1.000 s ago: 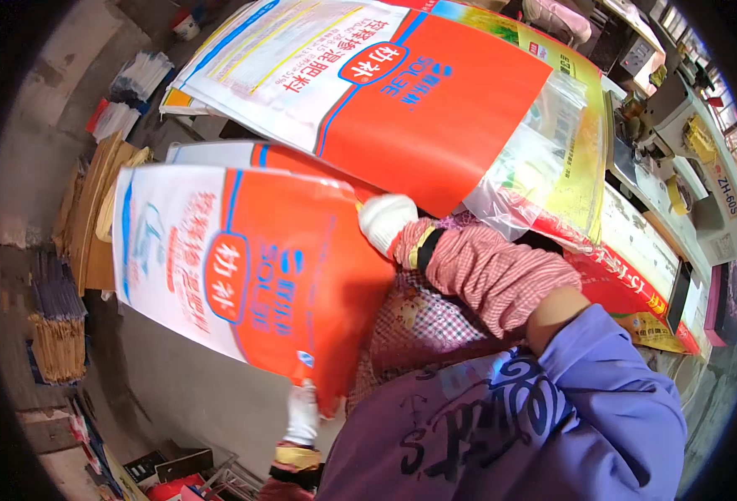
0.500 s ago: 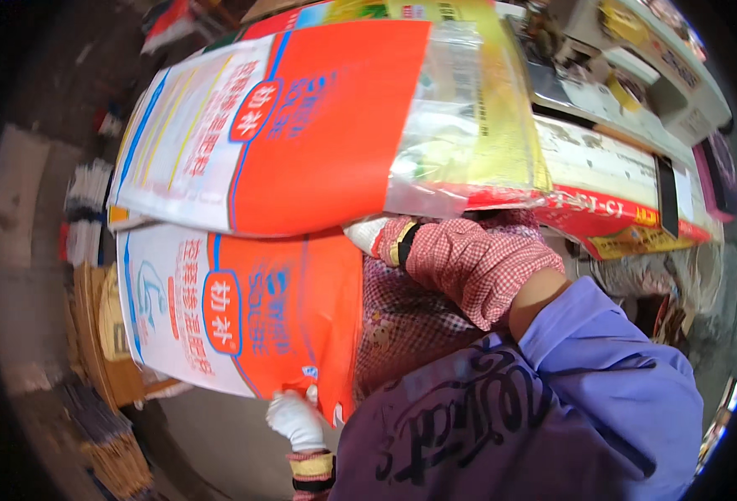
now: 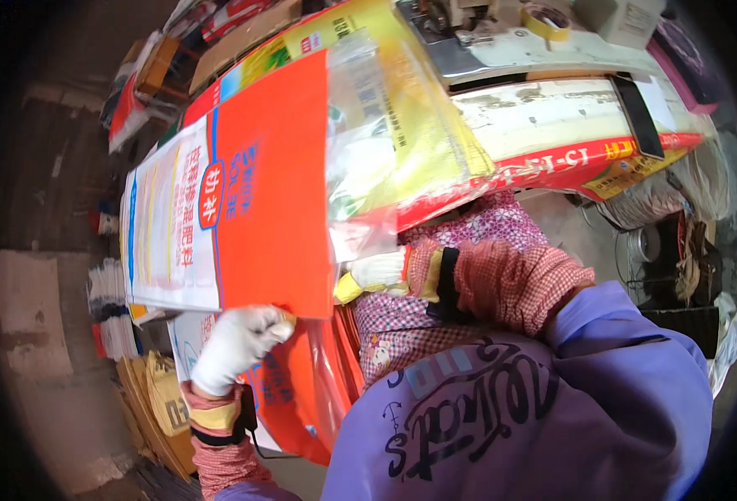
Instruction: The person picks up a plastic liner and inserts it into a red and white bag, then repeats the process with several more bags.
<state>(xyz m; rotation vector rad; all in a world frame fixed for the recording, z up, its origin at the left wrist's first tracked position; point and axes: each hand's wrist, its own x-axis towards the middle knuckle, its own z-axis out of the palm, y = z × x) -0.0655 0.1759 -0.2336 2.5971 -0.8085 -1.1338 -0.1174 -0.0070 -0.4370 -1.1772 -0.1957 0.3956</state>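
Observation:
A flat orange-and-white bag (image 3: pixel 277 184) lies on a pile before me, with a clear plastic liner (image 3: pixel 360 167) sticking out of its right end. My left hand (image 3: pixel 247 338), in a white glove, pinches the near edge of this bag with curled fingers. At the bag's near right corner is my right hand (image 3: pixel 375 274), in a white glove with yellow fingertips. Its fingers are closed at the edge and partly hidden there. Another orange-and-white bag (image 3: pixel 306 384) hangs below, bent down in front of my lap, partly covered by my left hand and the upper bag.
Yellow printed bags (image 3: pixel 431 117) lie under the liner. On the right stands a worn white table (image 3: pixel 544 113) with a red printed sheet (image 3: pixel 552 164) along its front. A yellow tape roll (image 3: pixel 545 21) sits by a machine at the back. Stacked bags (image 3: pixel 106 284) stand at the left.
My left hand has let go of the lower bag and risen to the upper bag's edge. The upper bag has come nearer, and the lower one has folded downward. The view has shifted right.

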